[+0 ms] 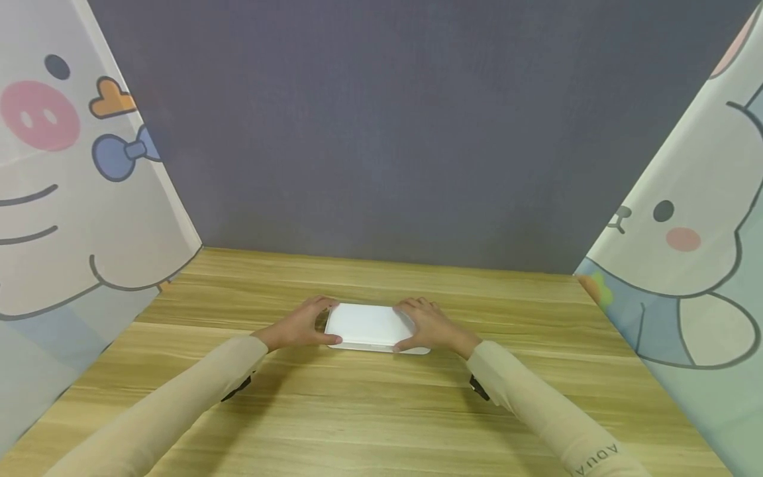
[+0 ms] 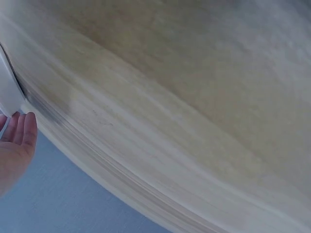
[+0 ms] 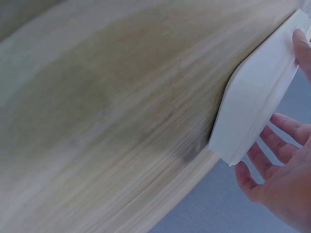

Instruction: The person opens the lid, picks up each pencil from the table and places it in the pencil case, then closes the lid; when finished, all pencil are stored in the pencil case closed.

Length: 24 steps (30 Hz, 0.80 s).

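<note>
A low white rectangular box (image 1: 371, 323) with rounded corners and a thin rim lies on the wooden table. At its left end my left hand (image 1: 308, 324) grips it, thumb at the near edge and fingers at the far edge. My right hand (image 1: 430, 324) holds the other end the same way. In the left wrist view only a corner of the white box (image 2: 8, 90) shows, with the left hand's fingertips (image 2: 30, 119) against it. From the right wrist, the box (image 3: 252, 92) shows its side wall, with the right hand (image 3: 282, 170) spread along it. What it contains cannot be seen.
Wood-grain table (image 1: 369, 411) surrounds the box on all sides. Behind it rises a dark grey panel (image 1: 369, 132). Cartoon-printed panels stand at the left (image 1: 71, 218) and the right (image 1: 703, 265). A dark band (image 1: 237, 389) shows below the left sleeve.
</note>
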Tool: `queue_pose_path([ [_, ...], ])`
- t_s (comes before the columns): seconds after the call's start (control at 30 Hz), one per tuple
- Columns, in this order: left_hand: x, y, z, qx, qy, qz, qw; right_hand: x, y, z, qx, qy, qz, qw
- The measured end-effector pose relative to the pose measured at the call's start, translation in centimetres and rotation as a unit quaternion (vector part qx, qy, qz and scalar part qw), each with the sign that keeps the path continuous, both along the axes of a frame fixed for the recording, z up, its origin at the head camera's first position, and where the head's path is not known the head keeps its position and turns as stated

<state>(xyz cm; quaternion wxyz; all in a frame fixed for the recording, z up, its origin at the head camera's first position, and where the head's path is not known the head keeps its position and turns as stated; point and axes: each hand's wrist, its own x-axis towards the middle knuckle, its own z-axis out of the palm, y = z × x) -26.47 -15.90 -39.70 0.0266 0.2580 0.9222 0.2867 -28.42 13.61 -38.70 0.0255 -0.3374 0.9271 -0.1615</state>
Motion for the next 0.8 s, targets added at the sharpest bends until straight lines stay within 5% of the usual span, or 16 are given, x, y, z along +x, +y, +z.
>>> queue_pose_path([
  [0.23, 0.1, 0.1, 0.0, -0.003, 0.003, 0.005, 1.0000, -0.1, 0.3, -0.4, -0.018, 0.029, 0.025, 0.999],
  [0.63, 0.0, -0.6, 0.1, 0.011, -0.026, -0.016, 0.9995, -0.3, 0.4, 0.2, 0.002, 0.001, 0.016, 1.000],
  [0.8, -0.1, -1.5, 0.5, 0.012, 0.000, -0.036, 0.9993, -0.6, 1.6, 0.5, -0.008, 0.021, 0.026, 0.999],
])
